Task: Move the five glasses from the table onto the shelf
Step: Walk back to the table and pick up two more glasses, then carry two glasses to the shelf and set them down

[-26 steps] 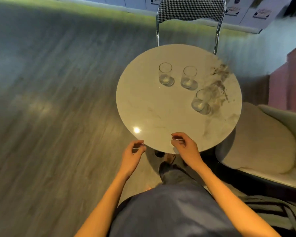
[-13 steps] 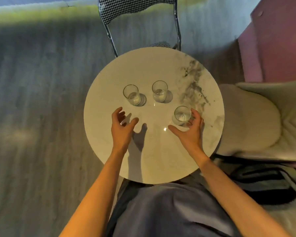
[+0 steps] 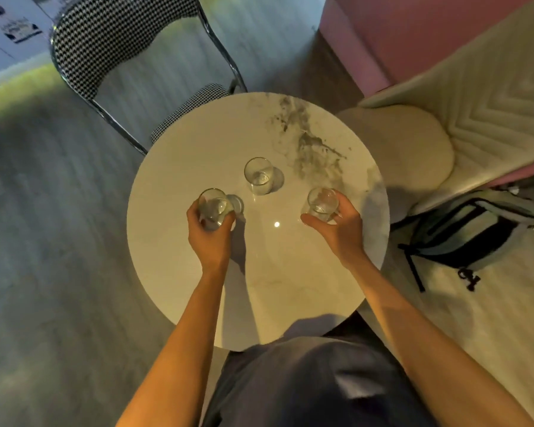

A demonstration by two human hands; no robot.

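Both hands have closed on glasses since half a second ago, when they lay open on the tabletop beside them. The left hand (image 3: 211, 234) now wraps its fingers around the left clear glass tumbler (image 3: 212, 208), and that glass appears raised slightly off the round white marble-patterned table (image 3: 198, 291), its round shadow showing just beside it on the surface. The right hand (image 3: 341, 224) grips the right clear glass tumbler (image 3: 321, 204) from the near side, thumb on the left of the glass and fingers curled round its right; whether this glass is lifted or resting on the table I cannot tell. A third clear glass tumbler (image 3: 258, 175) stands upright and untouched toward the middle of the table, farther from the person than the two held ones and between them. It sits just left of the grey veined patch (image 3: 309, 146) that runs toward the far right edge of the table. Only these three glasses are in view.

Beyond the far left edge of the table stands a black-and-white houndstooth chair with a chrome frame (image 3: 114, 41). A cream quilted seat (image 3: 413, 149) lies past the right edge, and a grey and black backpack (image 3: 472, 235) rests on the floor near it. The person's grey trousers (image 3: 315, 383) show at the near edge.
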